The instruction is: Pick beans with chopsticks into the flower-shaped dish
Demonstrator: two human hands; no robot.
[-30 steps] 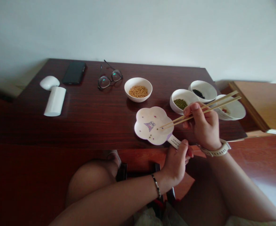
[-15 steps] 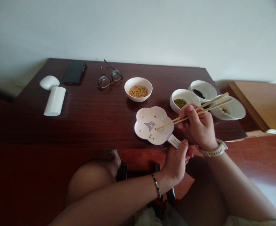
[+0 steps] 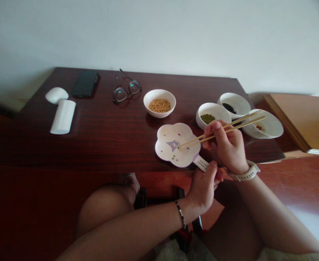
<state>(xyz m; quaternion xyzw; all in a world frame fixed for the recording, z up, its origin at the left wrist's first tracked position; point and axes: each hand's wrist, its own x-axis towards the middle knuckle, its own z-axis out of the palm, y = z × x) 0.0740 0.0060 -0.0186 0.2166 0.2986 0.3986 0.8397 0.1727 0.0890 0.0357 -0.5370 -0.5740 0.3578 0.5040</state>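
My left hand (image 3: 204, 188) grips the handle of a white flower-shaped plate (image 3: 168, 152) with a purple cartoon print, at the table's front edge. In my right hand (image 3: 228, 146) is a pair of chopsticks (image 3: 238, 125), their tips resting at a small green bean on the plate beside the print. A few more tiny green beans (image 3: 173, 157) lie lower on the plate. Just behind my right hand stands a white bowl of green beans (image 3: 207, 119). Farther back are a bowl with black beans (image 3: 229, 108) and a wider bowl (image 3: 273, 127) with something small and reddish in it.
A bowl of yellow soybeans (image 3: 159, 105) sits mid-table, behind the plate. Eyeglasses (image 3: 127, 92), a dark flat case (image 3: 85, 84) and a white cylindrical device with a rounded head (image 3: 63, 117) lie to the left. A wooden surface (image 3: 306, 116) adjoins the right side; a wall rises behind.
My right hand has moved slightly left and down, drawing the chopstick tips leftward across the plate toward the print. The left hand and plate have stayed put.
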